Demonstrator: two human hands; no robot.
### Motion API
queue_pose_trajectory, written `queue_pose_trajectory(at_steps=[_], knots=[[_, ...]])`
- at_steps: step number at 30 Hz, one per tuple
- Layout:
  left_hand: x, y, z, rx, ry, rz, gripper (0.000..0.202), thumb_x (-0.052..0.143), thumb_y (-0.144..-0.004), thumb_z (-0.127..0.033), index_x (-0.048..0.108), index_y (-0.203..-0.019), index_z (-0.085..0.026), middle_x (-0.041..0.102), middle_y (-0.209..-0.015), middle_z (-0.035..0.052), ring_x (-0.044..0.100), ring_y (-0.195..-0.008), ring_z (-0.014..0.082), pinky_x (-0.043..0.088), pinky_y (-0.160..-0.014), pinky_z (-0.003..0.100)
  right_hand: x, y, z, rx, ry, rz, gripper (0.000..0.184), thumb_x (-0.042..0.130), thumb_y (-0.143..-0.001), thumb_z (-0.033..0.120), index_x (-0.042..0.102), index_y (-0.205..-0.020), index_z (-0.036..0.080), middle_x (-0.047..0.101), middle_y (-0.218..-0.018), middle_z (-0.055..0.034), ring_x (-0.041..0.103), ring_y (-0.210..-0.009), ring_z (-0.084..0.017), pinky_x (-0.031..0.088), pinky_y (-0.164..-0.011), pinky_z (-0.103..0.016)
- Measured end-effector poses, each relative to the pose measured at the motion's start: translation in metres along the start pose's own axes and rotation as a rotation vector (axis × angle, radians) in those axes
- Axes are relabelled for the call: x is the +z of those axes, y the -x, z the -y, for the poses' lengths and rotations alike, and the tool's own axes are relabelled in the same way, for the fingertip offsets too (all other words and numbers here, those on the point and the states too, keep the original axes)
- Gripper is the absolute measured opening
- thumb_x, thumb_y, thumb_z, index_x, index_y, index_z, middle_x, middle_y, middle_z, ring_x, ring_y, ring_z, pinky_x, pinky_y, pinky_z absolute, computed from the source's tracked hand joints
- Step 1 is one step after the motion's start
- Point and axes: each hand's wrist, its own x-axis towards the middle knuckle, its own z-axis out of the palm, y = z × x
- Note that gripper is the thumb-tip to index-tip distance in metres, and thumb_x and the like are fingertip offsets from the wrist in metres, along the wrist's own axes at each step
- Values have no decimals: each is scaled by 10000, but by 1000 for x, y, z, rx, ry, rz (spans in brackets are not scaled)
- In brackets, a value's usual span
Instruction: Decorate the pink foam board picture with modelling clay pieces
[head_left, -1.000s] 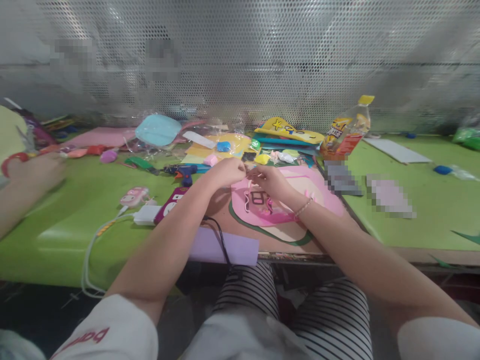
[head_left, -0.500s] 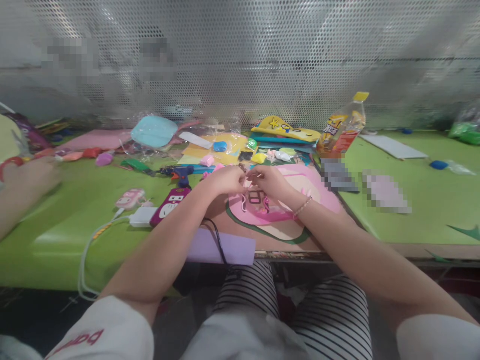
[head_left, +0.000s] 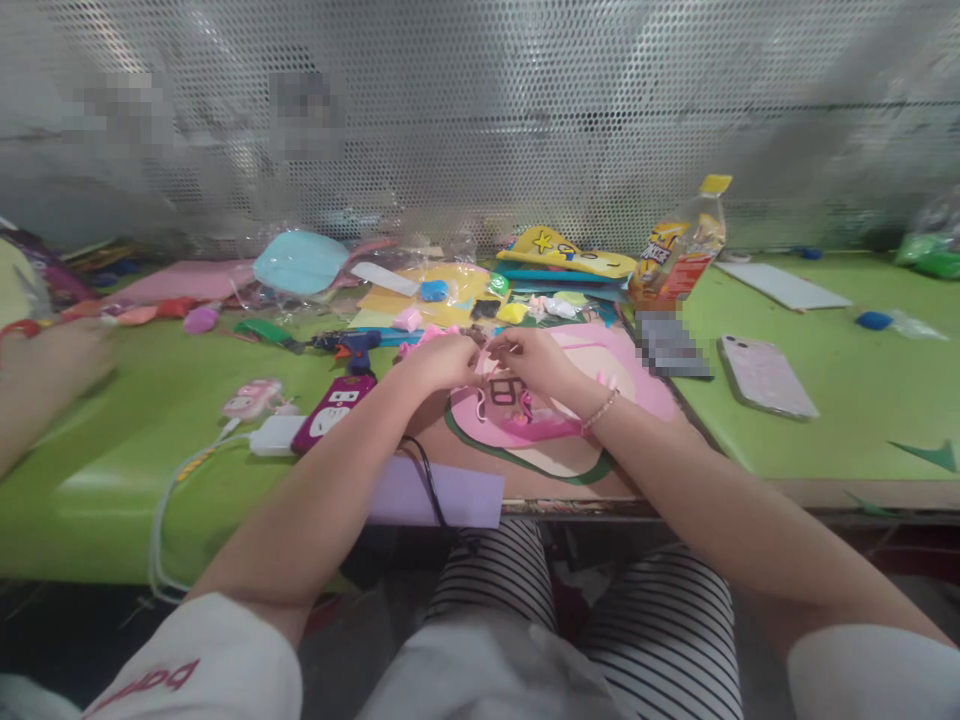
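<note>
My left hand (head_left: 452,358) and my right hand (head_left: 531,360) meet fingertip to fingertip above the upper left edge of a pink and cream craft board (head_left: 574,455) with a green border. Both hands have their fingers bent into a pinch. Whatever lies between the fingertips is too small and covered to make out. Brown outlined shapes and thin pink curls (head_left: 526,408) decorate the board under my right hand. Beyond my left hand are pink clay pieces (head_left: 407,319) and a blue glue gun (head_left: 358,349).
A purple power bank (head_left: 334,412) with a white plug and cable lies left of my forearm. Lilac foam sheet (head_left: 465,495) is at the front edge. A tilted bottle (head_left: 679,250) and a phone (head_left: 766,378) are on the right. Another person's hand (head_left: 56,360) holds red-handled scissors (head_left: 19,328).
The whole view shifts slightly, so things sit a little further left and up. My hands stay together over the board. The other person's hand has moved a little.
</note>
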Motion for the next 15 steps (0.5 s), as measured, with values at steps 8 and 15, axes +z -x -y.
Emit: queue_pose_trajectory(at_steps=[8,15], knots=[[-3,4,-4,51,11,18,197,529,-746,-337,607,-691,-164,613,-656,39,489,-564,122,268,-504,252,-2,1,3,9,5,10,241,491,-767,35,695,-835,144,710,-856,-63,648,-775,-166,505,-681,-272],[-5,6,-9,59,-21,29,235,502,-772,-337,636,-728,-149,642,-713,74,516,-583,136,274,-513,258,-4,2,6,16,10,17,273,466,-752,1,687,-813,150,704,-840,-49,637,-774,-152,487,-676,-250]])
